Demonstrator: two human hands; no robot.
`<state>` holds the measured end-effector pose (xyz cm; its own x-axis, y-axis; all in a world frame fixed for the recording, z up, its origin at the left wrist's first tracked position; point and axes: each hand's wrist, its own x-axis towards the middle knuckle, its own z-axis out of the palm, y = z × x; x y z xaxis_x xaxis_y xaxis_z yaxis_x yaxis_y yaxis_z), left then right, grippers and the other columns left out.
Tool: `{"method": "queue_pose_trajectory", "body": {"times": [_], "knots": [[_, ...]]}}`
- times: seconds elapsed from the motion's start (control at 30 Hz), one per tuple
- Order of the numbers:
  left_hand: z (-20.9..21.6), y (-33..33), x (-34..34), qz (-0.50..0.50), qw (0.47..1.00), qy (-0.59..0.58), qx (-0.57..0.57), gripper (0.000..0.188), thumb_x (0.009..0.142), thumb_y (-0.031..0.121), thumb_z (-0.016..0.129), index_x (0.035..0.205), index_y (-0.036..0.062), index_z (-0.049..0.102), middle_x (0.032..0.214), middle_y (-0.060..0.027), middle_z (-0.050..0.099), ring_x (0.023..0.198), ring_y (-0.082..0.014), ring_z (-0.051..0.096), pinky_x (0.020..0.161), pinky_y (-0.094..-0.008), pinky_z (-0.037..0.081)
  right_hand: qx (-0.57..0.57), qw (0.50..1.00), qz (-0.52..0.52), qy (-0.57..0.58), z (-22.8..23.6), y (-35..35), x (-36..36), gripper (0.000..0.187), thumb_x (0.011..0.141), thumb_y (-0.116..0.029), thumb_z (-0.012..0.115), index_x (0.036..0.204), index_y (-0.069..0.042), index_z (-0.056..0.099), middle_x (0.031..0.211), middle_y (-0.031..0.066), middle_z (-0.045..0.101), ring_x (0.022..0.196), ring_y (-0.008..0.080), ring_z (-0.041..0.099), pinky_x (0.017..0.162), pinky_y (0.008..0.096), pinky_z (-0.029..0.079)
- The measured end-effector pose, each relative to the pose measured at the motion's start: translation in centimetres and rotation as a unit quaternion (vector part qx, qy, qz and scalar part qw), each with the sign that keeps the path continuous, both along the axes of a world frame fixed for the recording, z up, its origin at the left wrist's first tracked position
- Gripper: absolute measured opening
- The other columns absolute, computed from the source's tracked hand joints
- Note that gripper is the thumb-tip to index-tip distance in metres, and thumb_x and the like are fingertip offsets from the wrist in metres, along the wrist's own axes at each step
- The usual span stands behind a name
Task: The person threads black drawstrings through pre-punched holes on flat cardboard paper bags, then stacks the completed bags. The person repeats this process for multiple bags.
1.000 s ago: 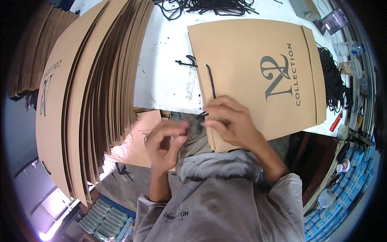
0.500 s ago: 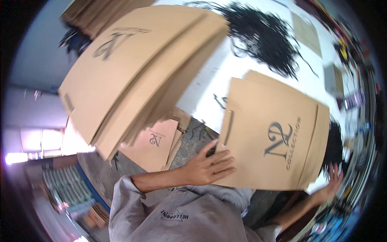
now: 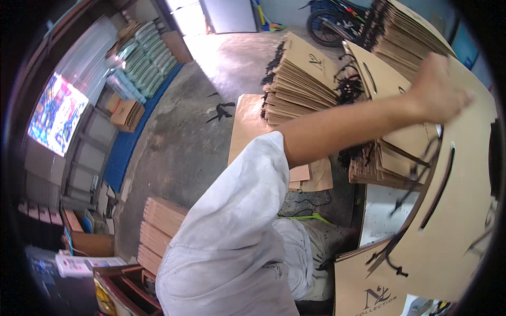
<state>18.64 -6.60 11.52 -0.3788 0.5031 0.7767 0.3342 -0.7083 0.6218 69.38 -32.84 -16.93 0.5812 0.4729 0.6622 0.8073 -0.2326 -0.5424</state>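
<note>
My left arm stretches across to the upper right. Its hand (image 3: 440, 92) is blurred, with the fingers curled against a large brown paper bag (image 3: 464, 174) that looms close on the right. A black cord handle (image 3: 438, 187) is threaded through that bag's face, and loose knotted cord ends (image 3: 398, 260) hang by its edge. Beneath, another brown bag (image 3: 363, 279) with a dark printed logo shows its lower part. Beyond my forearm a fanned stack of brown bags (image 3: 303, 87) has black cords bunched along its sides. My right hand is out of view.
More bag stacks (image 3: 406, 31) stand at the far right, with a motorcycle (image 3: 334, 23) behind. Flat brown bundles (image 3: 158, 231) lie at the lower left beside an open box (image 3: 132, 295). Wrapped packs (image 3: 147, 58) are piled along the left wall. Dark scraps (image 3: 220, 110) lie on the concrete floor.
The view has swung left, showing floor and wall. My left hand has moved from the bag's near left side to far out at the upper right. My right hand has left the view.
</note>
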Motion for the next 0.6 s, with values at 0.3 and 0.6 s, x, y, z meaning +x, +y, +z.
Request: {"method": "queue_pose_trajectory", "body": {"times": [0.3, 0.6], "knots": [[-7.0, 9.1, -13.0, 0.116, 0.936, 0.107, -0.313, 0.052, 0.076, 0.031, 0.089, 0.101, -0.0109, 0.073, 0.109, -0.0262, 0.074, 0.104, -0.0294, 0.073, 0.091, -0.0408, 0.057, -0.069, 0.997, 0.045, -0.004, 0.2, 3.6, 0.5, 0.035, 0.104, -0.023, 0.059, 0.127, 0.003, 0.066, 0.12, 0.0197, 0.072, 0.106, 0.0336, 0.07, 0.093, 0.0434, 0.057], [-6.9, 3.3, -10.2, 0.409, 0.796, 0.429, -0.118, 0.045, 0.093, 0.038, 0.07, 0.116, -0.0013, 0.066, 0.096, -0.0154, 0.069, 0.083, -0.0253, 0.068, 0.074, -0.0387, 0.056, -0.028, 0.996, -0.082, 0.031, 4.3, -6.3, 12.6, 0.036, 0.106, -0.025, 0.054, 0.126, 0.003, 0.066, 0.123, 0.0183, 0.071, 0.107, 0.0312, 0.069, 0.097, 0.0396, 0.055]]}}
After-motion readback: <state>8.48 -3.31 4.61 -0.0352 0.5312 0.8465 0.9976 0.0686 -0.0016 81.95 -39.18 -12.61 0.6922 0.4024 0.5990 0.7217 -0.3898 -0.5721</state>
